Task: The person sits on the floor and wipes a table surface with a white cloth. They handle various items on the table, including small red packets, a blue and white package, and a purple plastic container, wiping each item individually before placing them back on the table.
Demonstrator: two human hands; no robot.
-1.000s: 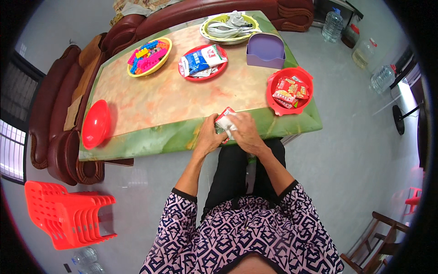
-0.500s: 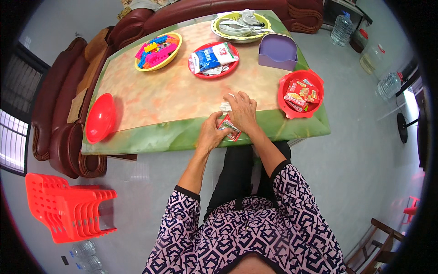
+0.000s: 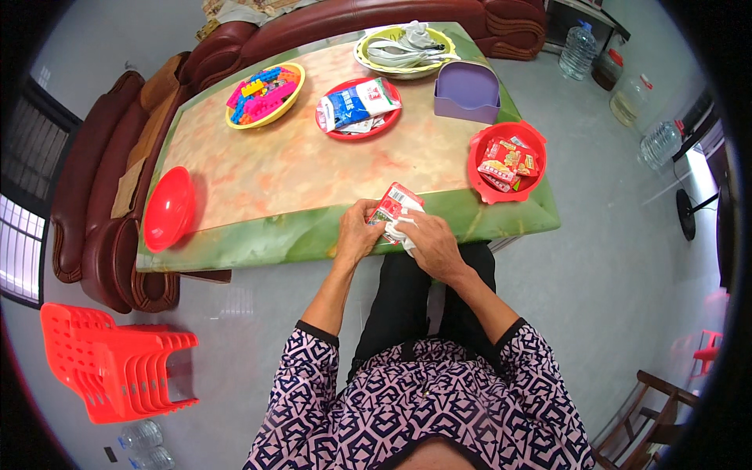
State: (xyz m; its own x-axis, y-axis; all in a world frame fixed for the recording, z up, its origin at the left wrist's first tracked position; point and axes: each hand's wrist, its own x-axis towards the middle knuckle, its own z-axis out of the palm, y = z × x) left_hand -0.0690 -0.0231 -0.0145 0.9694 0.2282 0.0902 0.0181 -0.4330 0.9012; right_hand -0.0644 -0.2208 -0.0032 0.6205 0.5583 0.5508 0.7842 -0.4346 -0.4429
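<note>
One flat, rectangular, red-and-white packet [image 3: 398,196] is held up between two bare hands in the head view, over the near green border of the marble-patterned tabletop [image 3: 290,172]. Its long axis runs slantwise, from near the person's body out to the far right, and a printed face shows. Whether its near end touches the tabletop cannot be told.

The left hand [image 3: 358,233] lies along the packet's left side, its thumb and fingers pinching the lower left edge; this grip is nearer to the packet's main face. From it, the packet extends right and outward, its far end beyond the fingertips. The right hand [image 3: 435,244] comes across from the other side, fingers bunched around a soft, crumpled white cloth [image 3: 391,229], which covers part of the packet's lower right. Seen from this grip, the packet lies just to the left and ahead; cloth and packet appear to touch. Whether the cloth is fabric or paper is unclear.

Right of the hands, near the tabletop's corner, a round red plastic bowl with lugs [image 3: 475,171] contains small red packages [image 3: 507,163]. Well apart on the left sits a glossy red shallow bowl [image 3: 169,209]. Farther out, a purple open-fronted plastic box [image 3: 467,107] stands upright.
</note>
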